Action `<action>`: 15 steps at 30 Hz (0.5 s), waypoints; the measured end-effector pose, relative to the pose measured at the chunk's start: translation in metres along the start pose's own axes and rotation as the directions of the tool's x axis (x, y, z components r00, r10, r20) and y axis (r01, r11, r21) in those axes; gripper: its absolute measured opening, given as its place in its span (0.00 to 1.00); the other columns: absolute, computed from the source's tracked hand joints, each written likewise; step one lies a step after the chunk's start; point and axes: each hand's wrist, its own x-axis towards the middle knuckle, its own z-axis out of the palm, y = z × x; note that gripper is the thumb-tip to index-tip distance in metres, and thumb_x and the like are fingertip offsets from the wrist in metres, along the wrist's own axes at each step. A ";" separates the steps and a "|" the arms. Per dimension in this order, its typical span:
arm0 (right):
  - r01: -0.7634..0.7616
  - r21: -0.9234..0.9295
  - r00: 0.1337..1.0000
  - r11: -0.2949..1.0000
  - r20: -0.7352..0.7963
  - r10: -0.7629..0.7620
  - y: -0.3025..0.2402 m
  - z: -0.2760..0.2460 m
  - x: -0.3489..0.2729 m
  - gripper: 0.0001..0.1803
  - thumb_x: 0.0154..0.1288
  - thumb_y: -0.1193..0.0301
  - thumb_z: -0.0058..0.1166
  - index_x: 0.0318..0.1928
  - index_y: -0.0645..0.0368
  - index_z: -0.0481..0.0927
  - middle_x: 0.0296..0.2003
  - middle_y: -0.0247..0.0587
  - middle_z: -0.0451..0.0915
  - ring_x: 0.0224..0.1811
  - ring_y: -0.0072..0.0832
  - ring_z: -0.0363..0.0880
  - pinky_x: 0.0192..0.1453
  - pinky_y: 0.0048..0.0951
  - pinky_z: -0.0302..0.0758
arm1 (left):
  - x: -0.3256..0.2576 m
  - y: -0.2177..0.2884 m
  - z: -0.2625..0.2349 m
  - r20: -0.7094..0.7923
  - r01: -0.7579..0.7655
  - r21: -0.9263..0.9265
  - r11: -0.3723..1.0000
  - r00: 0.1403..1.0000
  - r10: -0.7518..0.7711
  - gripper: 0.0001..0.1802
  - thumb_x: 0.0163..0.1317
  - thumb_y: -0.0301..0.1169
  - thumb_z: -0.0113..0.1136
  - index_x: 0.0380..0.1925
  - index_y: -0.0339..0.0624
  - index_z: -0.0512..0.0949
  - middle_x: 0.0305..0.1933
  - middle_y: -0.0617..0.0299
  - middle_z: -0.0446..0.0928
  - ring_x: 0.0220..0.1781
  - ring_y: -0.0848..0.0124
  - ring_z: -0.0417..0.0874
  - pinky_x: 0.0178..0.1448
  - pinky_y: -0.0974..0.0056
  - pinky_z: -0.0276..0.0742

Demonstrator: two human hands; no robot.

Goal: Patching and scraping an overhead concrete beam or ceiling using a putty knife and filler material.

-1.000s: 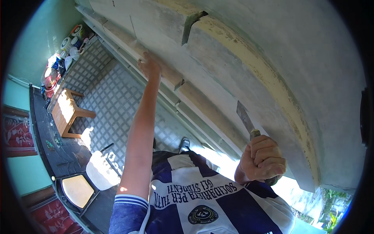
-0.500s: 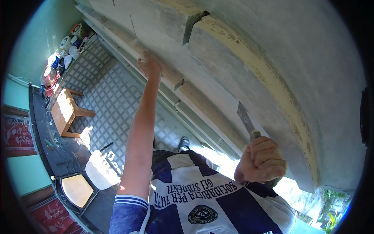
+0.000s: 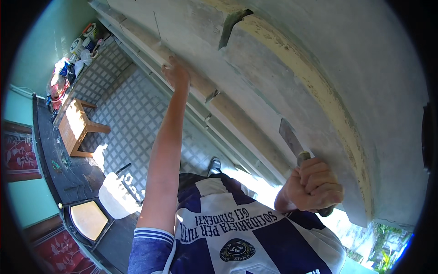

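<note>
My right hand (image 3: 315, 185) is closed around the handle of a putty knife (image 3: 290, 137). Its flat metal blade points up and left and lies against or very close to the pale plastered surface (image 3: 260, 77); I cannot tell if it touches. The handle's butt end shows below my fist. Farther off, my left arm is stretched out. My left hand (image 3: 177, 75) grips a long rounded ledge (image 3: 242, 116) that runs along the foot of that surface, its fingers bent over the edge and partly hidden.
A raised yellowish curved band (image 3: 315, 77) with a dark notch crosses the plaster. Down to the left are a brown stool (image 3: 75, 128), a white chair (image 3: 118, 196), a dark counter (image 3: 77, 182) and several tubs and bags (image 3: 77, 57). Tiled floor (image 3: 132, 105) lies below.
My right hand and the putty knife have shifted slightly right and down. The left hand keeps its place on the ledge, and the view has moved a little.
</note>
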 end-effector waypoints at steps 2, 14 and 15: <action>-0.010 0.102 1.000 0.995 -0.015 0.012 0.003 -0.012 -0.008 0.14 0.71 0.73 0.52 0.27 0.57 0.66 0.17 0.33 0.65 0.13 0.24 0.63 0.15 0.25 0.69 | -0.001 0.006 0.001 0.008 0.006 -0.014 1.000 1.000 -0.006 0.46 0.69 0.60 0.44 0.70 0.29 0.58 0.69 0.36 0.66 0.69 0.44 0.69 0.71 0.49 0.65; 0.139 0.144 0.989 0.980 0.034 -0.145 0.004 -0.003 0.001 0.13 0.60 0.80 0.61 0.28 0.57 0.68 0.18 0.34 0.68 0.17 0.25 0.67 0.19 0.28 0.75 | -0.005 0.003 -0.001 0.008 -0.017 0.014 1.000 1.000 0.017 0.45 0.69 0.59 0.44 0.70 0.27 0.59 0.69 0.35 0.66 0.69 0.44 0.70 0.71 0.50 0.66; 0.074 0.262 0.996 0.962 -0.076 -0.056 0.001 -0.005 -0.002 0.12 0.60 0.80 0.60 0.28 0.57 0.68 0.17 0.34 0.68 0.16 0.25 0.67 0.18 0.28 0.74 | -0.006 0.003 -0.001 0.012 -0.005 0.003 1.000 1.000 0.005 0.46 0.69 0.59 0.44 0.70 0.27 0.59 0.69 0.35 0.66 0.69 0.44 0.70 0.71 0.50 0.65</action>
